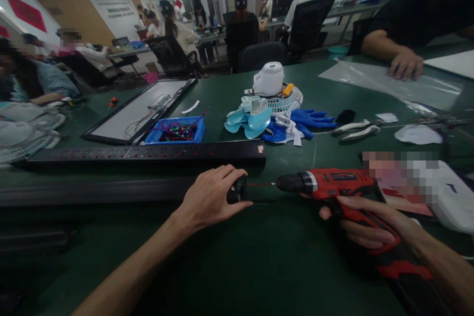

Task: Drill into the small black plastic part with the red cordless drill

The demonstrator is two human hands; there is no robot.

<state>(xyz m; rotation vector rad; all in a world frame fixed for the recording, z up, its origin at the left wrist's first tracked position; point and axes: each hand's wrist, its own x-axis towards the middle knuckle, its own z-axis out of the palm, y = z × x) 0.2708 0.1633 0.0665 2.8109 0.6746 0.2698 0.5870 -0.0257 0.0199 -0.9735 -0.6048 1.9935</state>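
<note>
My right hand (370, 227) is wrapped round the handle of a red and black cordless drill (340, 182), index finger by the trigger. The drill points left, and its long thin bit (261, 184) reaches the end of a long black bar (148, 190) lying across the table. Whether the bit sits in a screw is hidden. Around that bar's right end my left hand (211, 192) is closed, thumb below and fingers over the top. Just behind lies a black power strip (170, 154) with a row of sockets and red switches.
A blue tray (200, 131) of wires stands behind the strip, near a flat framed panel (129, 108). Further right are a white fan part (268, 79), light-blue fan blades (248, 118), blue gloves (311, 119) and pliers (357, 129). Another person's hand (406, 65) rests on a plastic sheet.
</note>
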